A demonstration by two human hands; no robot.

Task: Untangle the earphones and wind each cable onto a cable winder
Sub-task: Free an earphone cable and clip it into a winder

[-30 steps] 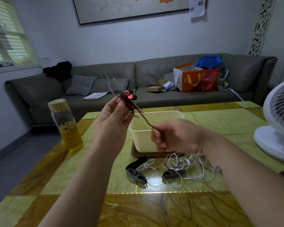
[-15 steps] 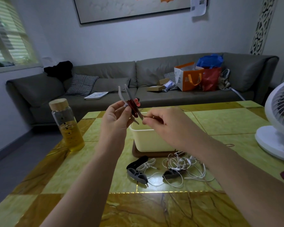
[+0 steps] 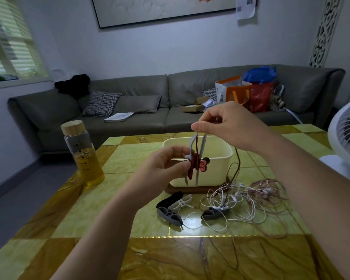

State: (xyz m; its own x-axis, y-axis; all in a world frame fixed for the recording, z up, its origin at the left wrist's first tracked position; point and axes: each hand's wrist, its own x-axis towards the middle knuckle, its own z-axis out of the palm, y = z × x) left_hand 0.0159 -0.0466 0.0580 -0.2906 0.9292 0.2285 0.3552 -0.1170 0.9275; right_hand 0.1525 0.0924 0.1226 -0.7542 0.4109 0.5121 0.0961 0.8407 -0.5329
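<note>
Compared with 0.5 s ago, your right hand (image 3: 224,122) is sitting higher than your left hand (image 3: 164,168), which is hanging lower, before the cream box (image 3: 218,168); your left fingers (image 3: 180,164) are pinching the grey cable winder (image 3: 203,144) at its middle, where the dark red cable (image 3: 194,161) is wrapping it, the 2 earbuds (image 3: 203,166) just beside; your right thumb and forefinger are pinching that cable by the winder's upper tips; its slack is trailing to the tangle (image 3: 240,201) on the desk (image 3: 119,158).
</note>
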